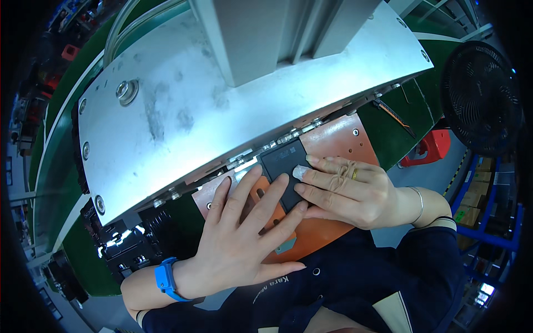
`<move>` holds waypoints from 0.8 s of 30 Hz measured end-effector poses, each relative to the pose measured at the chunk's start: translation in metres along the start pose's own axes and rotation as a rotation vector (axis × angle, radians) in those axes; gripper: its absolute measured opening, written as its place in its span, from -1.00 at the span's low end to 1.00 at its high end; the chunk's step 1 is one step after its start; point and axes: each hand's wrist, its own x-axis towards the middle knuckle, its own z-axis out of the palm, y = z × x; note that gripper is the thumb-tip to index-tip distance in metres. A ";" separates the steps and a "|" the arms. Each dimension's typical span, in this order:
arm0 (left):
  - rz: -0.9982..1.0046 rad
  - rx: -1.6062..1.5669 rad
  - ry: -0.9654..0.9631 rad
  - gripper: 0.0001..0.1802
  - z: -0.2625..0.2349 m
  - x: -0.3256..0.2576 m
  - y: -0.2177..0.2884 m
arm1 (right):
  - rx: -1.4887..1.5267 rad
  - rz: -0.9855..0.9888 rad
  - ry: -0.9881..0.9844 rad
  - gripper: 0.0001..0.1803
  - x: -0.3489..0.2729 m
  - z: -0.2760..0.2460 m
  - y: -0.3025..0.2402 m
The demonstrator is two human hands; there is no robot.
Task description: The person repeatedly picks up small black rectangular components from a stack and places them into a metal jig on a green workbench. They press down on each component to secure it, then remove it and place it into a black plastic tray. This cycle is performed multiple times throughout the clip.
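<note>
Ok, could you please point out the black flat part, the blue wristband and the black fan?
black flat part (284, 161), head view, upper face.
blue wristband (165, 278), head view, band's middle.
black fan (480, 94), head view, grille centre.

A matt black plastic-looking slab (284, 169) lies on a smooth orange-brown fixture plate (338, 141) at centre frame. Above, the dull grey metal press plate (183, 111) looks scuffed and smudged, with shiny bolts.

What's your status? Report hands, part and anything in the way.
Left hand flat, fingers on black flat part. Right hand pressing its right edge. Part sits on orange fixture plate. Grey press plate overhangs just behind.
</note>
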 end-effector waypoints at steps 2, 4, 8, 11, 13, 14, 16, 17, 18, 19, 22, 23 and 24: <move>-0.002 0.014 -0.004 -0.16 0.001 0.000 0.000 | -0.002 0.002 0.000 -0.66 0.000 0.001 0.000; 0.000 0.028 -0.004 -0.16 0.001 0.000 0.000 | -0.005 0.000 0.000 -0.67 -0.001 0.001 0.001; -0.003 0.018 0.005 -0.18 0.001 0.001 0.002 | -0.003 -0.008 -0.003 -0.66 -0.001 0.000 0.001; 0.002 0.027 0.020 -0.21 -0.001 0.002 0.002 | 0.004 -0.016 -0.008 -0.66 0.000 0.000 0.002; 0.014 0.017 0.031 -0.23 -0.002 0.003 0.001 | 0.000 -0.014 0.007 -0.67 0.001 -0.001 0.000; 0.021 0.013 0.036 -0.23 -0.002 0.003 0.001 | 0.002 -0.003 -0.001 -0.66 0.000 -0.002 -0.001; 0.030 0.023 0.047 -0.24 -0.001 0.003 0.000 | 0.005 0.016 -0.016 -0.65 -0.002 -0.002 -0.003; 0.036 0.028 0.052 -0.24 -0.001 0.003 0.000 | 0.092 0.116 -0.064 -0.64 -0.003 -0.005 -0.008; 0.032 0.030 0.057 -0.24 0.000 0.003 0.000 | 0.185 0.209 -0.112 -0.61 -0.002 -0.009 -0.015; 0.028 0.031 0.062 -0.24 0.001 0.002 0.001 | 0.278 0.302 -0.160 -0.58 0.000 -0.013 -0.021; 0.033 -0.005 0.073 -0.26 0.003 0.002 -0.001 | 0.767 0.466 -0.236 -0.42 0.008 -0.037 -0.026; 0.037 -0.024 0.075 -0.26 0.003 0.001 -0.002 | 1.162 0.636 -0.231 -0.35 0.002 -0.034 -0.024; 0.044 -0.008 0.079 -0.27 0.003 0.001 -0.001 | 1.377 0.750 -0.121 -0.37 0.003 -0.031 -0.024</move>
